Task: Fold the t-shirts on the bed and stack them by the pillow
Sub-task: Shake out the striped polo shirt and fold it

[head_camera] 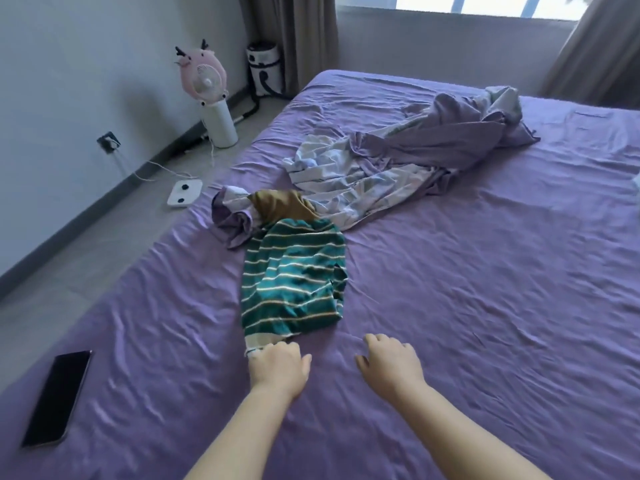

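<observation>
Our left hand [278, 363] grips the near hem of the crumpled green, white-striped t-shirt [294, 282], which lies mid-bed on the purple sheet [485, 306]. Our right hand [389, 360] hovers beside it, fingers loosely curled, holding nothing. An olive-brown garment [280, 204] lies half buried beyond.

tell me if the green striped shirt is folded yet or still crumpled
Still crumpled. The green striped shirt lies rumpled on the purple bed sheet, its stripes wavy and its edges uneven. The left hand grips its near hem.
</observation>
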A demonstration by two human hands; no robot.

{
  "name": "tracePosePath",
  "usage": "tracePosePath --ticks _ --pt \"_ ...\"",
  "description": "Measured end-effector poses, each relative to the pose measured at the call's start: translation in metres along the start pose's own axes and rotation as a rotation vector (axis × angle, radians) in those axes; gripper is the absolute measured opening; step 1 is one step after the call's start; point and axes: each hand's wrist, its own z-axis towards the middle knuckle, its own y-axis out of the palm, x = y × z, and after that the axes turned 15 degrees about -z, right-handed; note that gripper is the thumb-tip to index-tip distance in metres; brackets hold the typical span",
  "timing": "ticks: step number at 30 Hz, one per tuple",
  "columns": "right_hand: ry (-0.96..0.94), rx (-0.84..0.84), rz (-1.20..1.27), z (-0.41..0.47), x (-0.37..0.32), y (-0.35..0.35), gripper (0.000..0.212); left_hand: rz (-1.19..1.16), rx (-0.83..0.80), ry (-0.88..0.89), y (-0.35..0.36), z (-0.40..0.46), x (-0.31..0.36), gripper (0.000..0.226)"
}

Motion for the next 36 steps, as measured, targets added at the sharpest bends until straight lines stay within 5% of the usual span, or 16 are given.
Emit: tracePosePath --ticks 7,11,19,25,30,36 --pt "-0.056 0.014 -0.005 0.068 -0.044 0.001 0.035 -0.190 0.024 -0.137 0.016 0.048 -0.055 0.036" --pt "-0.104 -0.025 0.050 0.095 -0.055 0.018 0.043 -0.306 -0.016 -0.114 0.038 0.056 -0.075 0.049" --pt "-0.049 0.135 0.349 0.119 -0.055 0.043 0.034 -0.611 0.172 -0.001 0.037 0.076 -0.083 0.027" --pt "-0.123 0.301 0.266 0.089 -0.028 -0.002 0.026 -0.690 0.241 0.058 -0.014 0.062 -0.047 0.017" --pt "-0.166 0.390 -0.047 0.031 0.025 -0.046 0.053 -0.732 0.269 0.150 -0.066 0.027 0.008 0.020" --pt "-0.143 0.540 -0.087 -0.063 0.097 -0.115 0.032 -0.780 0.261 0.278 -0.125 -0.040 0.087 0.020"
